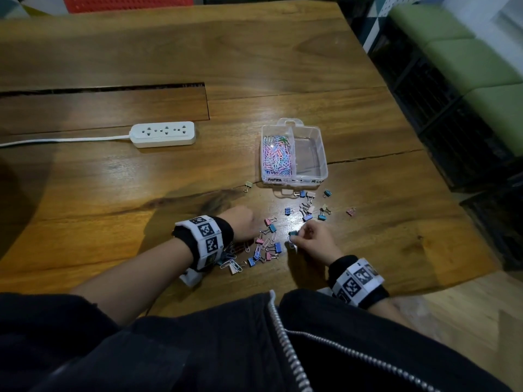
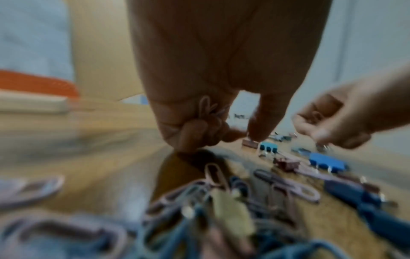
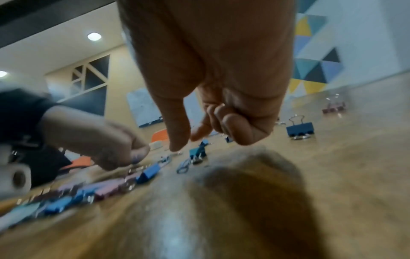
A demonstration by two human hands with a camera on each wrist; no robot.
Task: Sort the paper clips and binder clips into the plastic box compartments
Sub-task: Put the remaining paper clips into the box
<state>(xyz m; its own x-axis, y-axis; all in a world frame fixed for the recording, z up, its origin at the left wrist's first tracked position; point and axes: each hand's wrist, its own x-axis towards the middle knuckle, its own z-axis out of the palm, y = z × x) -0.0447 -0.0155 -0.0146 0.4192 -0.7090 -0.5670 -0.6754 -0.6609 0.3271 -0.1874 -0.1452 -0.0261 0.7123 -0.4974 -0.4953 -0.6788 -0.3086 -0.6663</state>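
Note:
A clear plastic box (image 1: 322,154) stands on the wooden table; its left compartment holds a heap of pastel paper clips (image 1: 276,158), and its right compartment holds nothing. Binder clips (image 1: 271,226) and paper clips (image 1: 230,263) lie scattered in front of it. My left hand (image 2: 244,135) hovers over the pile and grips several paper clips (image 2: 207,109) in its curled fingers, with thumb and forefinger tips low over a pink binder clip (image 2: 249,142). My right hand (image 3: 188,140) is curled beside a teal binder clip (image 3: 197,152); pinkish wire loops (image 2: 315,113) show inside its fingers.
A white power strip (image 1: 164,134) with its cable lies at the left middle of the table. More binder clips (image 1: 307,206) are strewn just in front of the box. The table's right edge (image 1: 441,176) drops to dark crates and green seats.

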